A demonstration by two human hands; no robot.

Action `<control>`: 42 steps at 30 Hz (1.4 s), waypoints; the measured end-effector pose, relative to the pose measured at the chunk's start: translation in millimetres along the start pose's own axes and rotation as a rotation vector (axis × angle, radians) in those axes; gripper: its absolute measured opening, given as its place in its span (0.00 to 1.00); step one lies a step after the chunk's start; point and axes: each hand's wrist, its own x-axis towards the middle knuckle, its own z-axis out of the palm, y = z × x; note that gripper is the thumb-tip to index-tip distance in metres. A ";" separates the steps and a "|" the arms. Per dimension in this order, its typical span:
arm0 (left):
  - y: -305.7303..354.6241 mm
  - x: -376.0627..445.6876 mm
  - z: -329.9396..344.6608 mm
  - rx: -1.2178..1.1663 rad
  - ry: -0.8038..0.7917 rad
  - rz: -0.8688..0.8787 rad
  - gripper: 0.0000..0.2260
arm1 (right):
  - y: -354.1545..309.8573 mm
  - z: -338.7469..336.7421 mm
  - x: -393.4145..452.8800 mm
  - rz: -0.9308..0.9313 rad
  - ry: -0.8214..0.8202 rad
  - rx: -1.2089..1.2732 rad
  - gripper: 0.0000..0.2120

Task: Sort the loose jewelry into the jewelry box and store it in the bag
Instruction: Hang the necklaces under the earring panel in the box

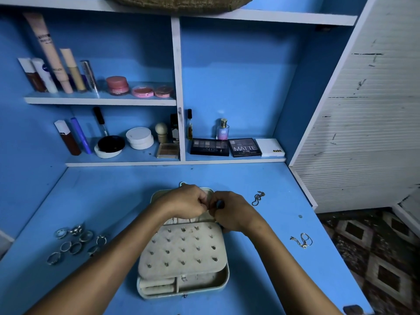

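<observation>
Readable writing sits on the lower shelf: a dark palette (pixel 209 147) marked "NUDES", a second palette (pixel 245 147) marked "MATTE", and a white box (pixel 270 147) with "NUDE" on its front edge. A small bottle (pixel 223 129) behind them carries a label too small to read, and the tubes (pixel 48 71) on the upper left shelf have print that is blurred.

The jewelry box (pixel 183 253) lies open near the middle of the blue desk (pixel 113 201), its long axis running away from the person; the lid lies flat at the far end and the tray with compartments at the near end. A pale panel dotted with earrings covers most of the tray, tilted up toward the hinge.

Both hands meet over the hinge area. The left hand (pixel 185 201) is curled with its fingertips pinched together, and the right hand (pixel 236 212) is curled against it, the two touching; a small dark item shows between them, but what each holds is too small to tell.

A cluster of rings (pixel 76 242) lies on the desk to the left of the box, well apart from it. One chain (pixel 258 198) lies to the right near the lid, and another chain (pixel 303 241) lies further right, close to the desk's right edge. Bare desk surface lies between the box and the shelf, and on both sides of the forearms. Patterned floor (pixel 375 258) shows beyond the right edge.
</observation>
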 end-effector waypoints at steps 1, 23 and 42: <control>1.0 -0.4 -0.8 0.004 -0.009 -0.008 0.08 | 0.3 0.0 -0.3 -0.002 0.002 0.010 0.09; 18.8 -9.1 -2.8 -0.051 -0.010 -0.053 0.10 | -0.5 -1.1 -1.4 0.010 0.019 0.012 0.12; 27.7 18.0 14.9 -0.112 0.326 0.141 0.01 | 33.3 -24.9 11.6 0.004 0.397 0.025 0.06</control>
